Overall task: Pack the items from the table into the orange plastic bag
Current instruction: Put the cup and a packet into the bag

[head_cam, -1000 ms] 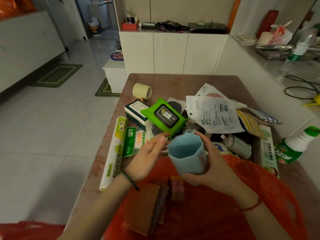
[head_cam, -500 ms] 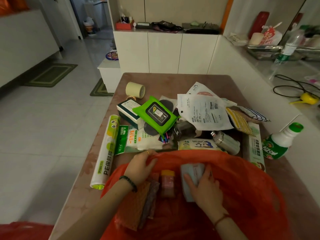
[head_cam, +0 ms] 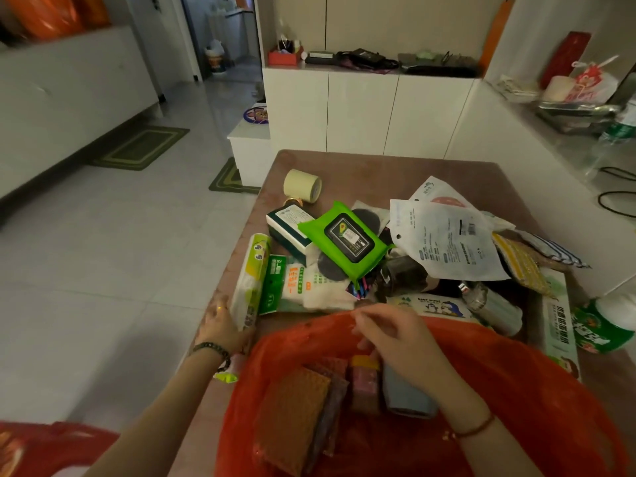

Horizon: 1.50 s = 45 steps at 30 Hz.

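The orange plastic bag (head_cam: 537, 401) lies open at the table's near edge. Inside it are a light blue cup (head_cam: 407, 397), a small jar with a yellow lid (head_cam: 364, 383) and a brown textured packet (head_cam: 292, 414). My right hand (head_cam: 395, 339) hovers over the bag's far rim just above the cup, with its fingers loosely curled and nothing in them. My left hand (head_cam: 220, 325) is closed around the near part of a white-and-green cling-film roll (head_cam: 249, 280) at the table's left edge.
Beyond the bag the brown table (head_cam: 378, 173) holds a pile: a green wipes pack (head_cam: 344, 239), a tape roll (head_cam: 303, 185), a white-and-green box (head_cam: 287, 228), a white pouch (head_cam: 444, 239) and a green bottle (head_cam: 605, 325) at the right. White cabinets (head_cam: 361, 111) stand behind.
My right hand put the blue cup down in the bag and let go, then rose to the rim. My left hand left the bag's edge and took hold of the cling-film roll.
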Each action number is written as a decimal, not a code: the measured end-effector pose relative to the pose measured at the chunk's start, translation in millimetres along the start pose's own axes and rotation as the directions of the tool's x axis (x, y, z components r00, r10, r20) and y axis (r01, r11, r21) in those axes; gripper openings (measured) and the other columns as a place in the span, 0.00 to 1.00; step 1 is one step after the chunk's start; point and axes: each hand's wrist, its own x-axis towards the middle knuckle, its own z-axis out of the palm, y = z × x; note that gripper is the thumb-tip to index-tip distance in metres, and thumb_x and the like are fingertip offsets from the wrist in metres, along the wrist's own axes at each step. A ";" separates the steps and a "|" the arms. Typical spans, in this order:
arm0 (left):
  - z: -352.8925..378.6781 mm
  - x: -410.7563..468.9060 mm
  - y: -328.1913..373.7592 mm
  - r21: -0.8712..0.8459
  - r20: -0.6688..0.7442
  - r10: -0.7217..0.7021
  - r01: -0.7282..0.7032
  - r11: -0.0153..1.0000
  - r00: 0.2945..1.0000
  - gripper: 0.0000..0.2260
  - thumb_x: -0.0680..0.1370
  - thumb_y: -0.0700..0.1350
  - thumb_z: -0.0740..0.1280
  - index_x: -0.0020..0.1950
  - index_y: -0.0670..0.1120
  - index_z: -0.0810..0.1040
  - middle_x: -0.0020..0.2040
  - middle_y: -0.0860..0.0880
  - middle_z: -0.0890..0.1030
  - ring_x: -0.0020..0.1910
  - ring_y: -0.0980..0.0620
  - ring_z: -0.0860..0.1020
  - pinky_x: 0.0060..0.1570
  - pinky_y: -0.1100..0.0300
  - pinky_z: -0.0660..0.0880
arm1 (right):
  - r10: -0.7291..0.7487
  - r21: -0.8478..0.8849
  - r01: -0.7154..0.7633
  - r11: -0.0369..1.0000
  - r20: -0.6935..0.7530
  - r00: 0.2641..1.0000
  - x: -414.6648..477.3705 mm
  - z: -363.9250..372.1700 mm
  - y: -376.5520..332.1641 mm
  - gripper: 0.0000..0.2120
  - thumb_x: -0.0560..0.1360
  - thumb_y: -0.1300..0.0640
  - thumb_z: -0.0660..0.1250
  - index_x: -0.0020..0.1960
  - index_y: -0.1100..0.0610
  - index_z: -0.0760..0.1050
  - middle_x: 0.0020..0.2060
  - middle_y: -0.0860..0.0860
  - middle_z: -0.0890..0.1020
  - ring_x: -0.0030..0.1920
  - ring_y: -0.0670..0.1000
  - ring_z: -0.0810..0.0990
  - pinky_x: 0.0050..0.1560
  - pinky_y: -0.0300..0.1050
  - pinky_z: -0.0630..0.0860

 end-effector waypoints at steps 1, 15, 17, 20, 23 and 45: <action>5.8 -0.1 -4.0 -0.045 0.034 -0.017 0.019 0.999 0.999 0.35 0.72 0.51 0.69 0.71 0.41 0.56 0.67 0.37 0.68 0.62 0.38 0.72 0.59 0.50 0.72 | -0.002 0.015 0.001 1.000 0.017 1.000 4.5 6.9 -0.9 0.08 0.76 0.56 0.63 0.43 0.42 0.75 0.39 0.49 0.83 0.35 0.43 0.82 0.36 0.38 0.78; -52.3 -99.1 7.0 -0.576 -0.251 0.591 -0.609 0.545 0.766 0.30 0.61 0.67 0.70 0.60 0.59 0.71 0.49 0.68 0.80 0.42 0.70 0.78 0.39 0.77 0.74 | -0.012 0.432 0.142 0.891 -0.289 0.957 -19.9 -61.5 28.1 0.32 0.59 0.38 0.73 0.59 0.50 0.73 0.48 0.51 0.84 0.46 0.48 0.84 0.41 0.39 0.82; -45.9 -123.6 30.3 -0.472 -0.165 0.777 -0.741 0.478 0.607 0.27 0.64 0.64 0.69 0.61 0.61 0.71 0.55 0.72 0.76 0.50 0.73 0.76 0.48 0.79 0.71 | 0.095 0.607 0.073 0.791 -0.240 0.966 -22.2 -73.0 35.4 0.43 0.50 0.28 0.72 0.59 0.50 0.72 0.51 0.50 0.84 0.48 0.50 0.84 0.41 0.42 0.82; -14.6 -137.3 55.0 -0.386 0.096 0.892 -0.810 0.442 0.441 0.31 0.66 0.50 0.74 0.66 0.61 0.67 0.63 0.68 0.72 0.59 0.69 0.73 0.58 0.73 0.70 | 0.293 0.746 -0.050 0.664 -0.197 0.936 -37.1 -89.2 62.9 0.44 0.47 0.28 0.72 0.57 0.49 0.73 0.50 0.51 0.84 0.45 0.50 0.84 0.38 0.45 0.82; 19.6 -134.1 59.4 -0.403 0.313 0.857 -0.760 0.510 0.409 0.29 0.67 0.48 0.73 0.66 0.61 0.69 0.60 0.61 0.77 0.57 0.66 0.75 0.58 0.68 0.72 | 0.458 0.822 -0.084 0.564 -0.227 0.859 -63.3 -109.8 101.1 0.27 0.69 0.40 0.63 0.63 0.53 0.70 0.59 0.56 0.79 0.45 0.51 0.82 0.38 0.47 0.78; 101.6 -136.3 71.3 0.101 0.752 0.575 -0.918 0.383 0.323 0.34 0.73 0.56 0.65 0.73 0.61 0.49 0.73 0.51 0.62 0.71 0.50 0.62 0.70 0.54 0.62 | 0.553 -0.653 -0.362 0.665 0.105 0.826 -115.7 -123.2 135.0 0.50 0.54 0.24 0.62 0.71 0.46 0.60 0.67 0.46 0.71 0.66 0.48 0.70 0.66 0.48 0.67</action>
